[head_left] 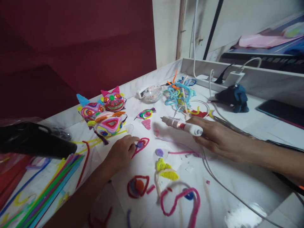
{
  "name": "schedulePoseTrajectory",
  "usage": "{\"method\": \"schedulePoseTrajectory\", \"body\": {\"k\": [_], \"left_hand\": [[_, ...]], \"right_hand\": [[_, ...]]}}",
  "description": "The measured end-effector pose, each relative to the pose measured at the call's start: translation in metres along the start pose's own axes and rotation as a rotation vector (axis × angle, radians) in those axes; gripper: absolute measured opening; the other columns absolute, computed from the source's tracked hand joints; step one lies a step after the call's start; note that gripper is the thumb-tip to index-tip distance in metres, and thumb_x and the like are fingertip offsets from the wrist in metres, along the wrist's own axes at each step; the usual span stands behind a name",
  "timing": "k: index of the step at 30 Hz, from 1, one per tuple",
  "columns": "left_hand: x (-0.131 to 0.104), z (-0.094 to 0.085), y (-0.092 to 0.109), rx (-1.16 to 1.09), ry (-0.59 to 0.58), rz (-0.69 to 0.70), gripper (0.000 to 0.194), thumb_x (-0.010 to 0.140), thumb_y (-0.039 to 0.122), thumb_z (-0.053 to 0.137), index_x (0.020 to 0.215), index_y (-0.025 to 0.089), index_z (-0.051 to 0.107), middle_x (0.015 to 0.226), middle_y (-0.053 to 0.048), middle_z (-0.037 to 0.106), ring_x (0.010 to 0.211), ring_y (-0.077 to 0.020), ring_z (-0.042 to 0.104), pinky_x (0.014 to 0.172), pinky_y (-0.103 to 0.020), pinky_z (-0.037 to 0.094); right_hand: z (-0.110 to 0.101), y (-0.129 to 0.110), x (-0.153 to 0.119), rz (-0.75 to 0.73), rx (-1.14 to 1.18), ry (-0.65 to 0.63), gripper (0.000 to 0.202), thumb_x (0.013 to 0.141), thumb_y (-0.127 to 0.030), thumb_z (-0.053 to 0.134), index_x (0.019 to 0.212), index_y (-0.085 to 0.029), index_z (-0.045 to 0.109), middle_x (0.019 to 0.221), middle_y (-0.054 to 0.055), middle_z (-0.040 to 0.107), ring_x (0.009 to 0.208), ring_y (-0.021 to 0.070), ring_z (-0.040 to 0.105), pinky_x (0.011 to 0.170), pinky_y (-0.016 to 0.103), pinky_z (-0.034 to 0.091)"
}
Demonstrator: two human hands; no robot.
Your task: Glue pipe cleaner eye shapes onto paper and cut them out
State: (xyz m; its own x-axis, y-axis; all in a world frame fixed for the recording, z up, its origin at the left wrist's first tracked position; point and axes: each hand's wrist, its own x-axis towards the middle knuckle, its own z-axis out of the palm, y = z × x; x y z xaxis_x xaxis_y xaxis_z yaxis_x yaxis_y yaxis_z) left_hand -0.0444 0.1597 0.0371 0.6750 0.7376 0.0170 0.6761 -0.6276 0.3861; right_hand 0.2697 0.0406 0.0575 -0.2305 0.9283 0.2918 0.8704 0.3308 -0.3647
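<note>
My left hand is closed, its fingertips on a small leaf-shaped outline of pink pipe cleaner with blue and purple in it. Slightly above the table, my right hand grips a white pen-shaped glue gun. A small light glows on its body, and its nozzle points left. Between the hands lie a purple coil and yellow pipe-cleaner pieces. Closer to me are a red pipe-cleaner eye shape with an orange center and a bent pink pipe cleaner.
Colorful animal-face ornaments stand at the back left. A black hair dryer and a bundle of pipe cleaners lie left. Tangled pipe cleaners, a power strip and a phone are farther back. A white cable crosses the right side.
</note>
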Motion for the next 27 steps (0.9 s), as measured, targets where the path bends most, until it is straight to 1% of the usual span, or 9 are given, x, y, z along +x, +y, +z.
{"method": "schedulePoseTrajectory", "body": {"k": [3,7,9,12,15,18,22,24,27], "left_hand": [[0.000,-0.005,0.002,0.013,0.026,-0.006,0.034,0.088,0.008,0.048,0.109,0.018,0.073,0.094,-0.007,0.071,0.082,-0.0189,0.064,0.079,-0.031,0.050],[0.003,-0.016,0.011,-0.010,0.056,-0.040,0.028,0.085,0.008,0.052,0.104,0.015,0.072,0.090,-0.005,0.073,0.081,-0.0177,0.065,0.078,-0.029,0.050],[0.006,-0.019,0.015,-0.078,0.059,-0.079,0.024,0.085,0.010,0.055,0.101,0.014,0.072,0.088,-0.005,0.075,0.080,-0.0173,0.066,0.077,-0.028,0.050],[0.011,-0.017,0.019,-0.142,0.067,-0.112,0.019,0.083,0.011,0.059,0.095,0.015,0.073,0.084,-0.004,0.076,0.077,-0.0162,0.066,0.075,-0.027,0.049],[0.017,-0.012,0.019,-0.164,0.071,-0.108,0.016,0.082,0.011,0.061,0.091,0.017,0.074,0.081,-0.002,0.076,0.071,-0.0146,0.064,0.071,-0.025,0.048],[0.021,-0.009,0.017,-0.181,0.065,-0.112,0.016,0.081,0.011,0.063,0.089,0.017,0.074,0.079,-0.001,0.076,0.068,-0.0134,0.061,0.068,-0.024,0.046],[0.023,-0.008,0.018,-0.191,0.048,-0.096,0.018,0.081,0.010,0.062,0.091,0.016,0.075,0.082,-0.002,0.076,0.067,-0.0131,0.060,0.067,-0.024,0.045],[0.024,-0.010,0.020,-0.206,0.057,-0.093,0.020,0.081,0.010,0.061,0.094,0.015,0.076,0.083,-0.002,0.077,0.069,-0.0131,0.060,0.067,-0.024,0.045],[0.023,-0.014,0.024,-0.222,0.075,-0.091,0.025,0.080,0.010,0.059,0.098,0.015,0.075,0.084,-0.002,0.077,0.070,-0.0129,0.061,0.068,-0.024,0.045]], "right_hand": [[0.013,0.015,-0.010,-0.129,-0.253,0.060,0.029,0.084,-0.010,0.043,0.107,-0.016,0.060,0.106,0.018,0.066,0.090,0.0281,0.068,0.073,0.037,0.056],[0.024,0.022,-0.014,-0.173,-0.505,0.055,0.027,0.090,-0.010,0.042,0.104,-0.012,0.065,0.099,0.019,0.066,0.085,0.0301,0.066,0.074,0.041,0.055],[0.026,0.020,-0.013,-0.163,-0.560,0.030,0.023,0.091,-0.019,0.050,0.103,-0.010,0.066,0.095,0.019,0.065,0.080,0.0313,0.064,0.071,0.042,0.055],[0.030,0.020,-0.013,-0.134,-0.581,-0.012,0.028,0.089,-0.030,0.061,0.107,-0.009,0.068,0.100,0.022,0.066,0.083,0.0348,0.064,0.071,0.045,0.055],[0.036,0.026,-0.016,-0.153,-0.579,-0.026,0.031,0.088,-0.027,0.062,0.113,-0.009,0.068,0.112,0.024,0.066,0.091,0.0374,0.066,0.073,0.047,0.055],[0.034,0.029,-0.019,-0.227,-0.596,0.008,0.031,0.088,-0.024,0.060,0.114,-0.010,0.068,0.113,0.023,0.068,0.090,0.0371,0.067,0.070,0.048,0.056],[0.016,0.013,-0.011,-0.275,-0.456,0.036,0.024,0.089,-0.020,0.054,0.107,-0.015,0.070,0.109,0.020,0.070,0.095,0.0351,0.066,0.075,0.047,0.055],[0.007,-0.002,0.002,-0.278,-0.273,0.026,0.025,0.094,-0.017,0.047,0.100,-0.017,0.071,0.100,0.015,0.071,0.089,0.0286,0.067,0.073,0.040,0.055],[0.008,-0.021,0.031,-0.308,-0.024,0.038,0.024,0.094,-0.013,0.049,0.099,-0.018,0.072,0.094,0.010,0.072,0.084,0.0232,0.068,0.071,0.033,0.054]]}}
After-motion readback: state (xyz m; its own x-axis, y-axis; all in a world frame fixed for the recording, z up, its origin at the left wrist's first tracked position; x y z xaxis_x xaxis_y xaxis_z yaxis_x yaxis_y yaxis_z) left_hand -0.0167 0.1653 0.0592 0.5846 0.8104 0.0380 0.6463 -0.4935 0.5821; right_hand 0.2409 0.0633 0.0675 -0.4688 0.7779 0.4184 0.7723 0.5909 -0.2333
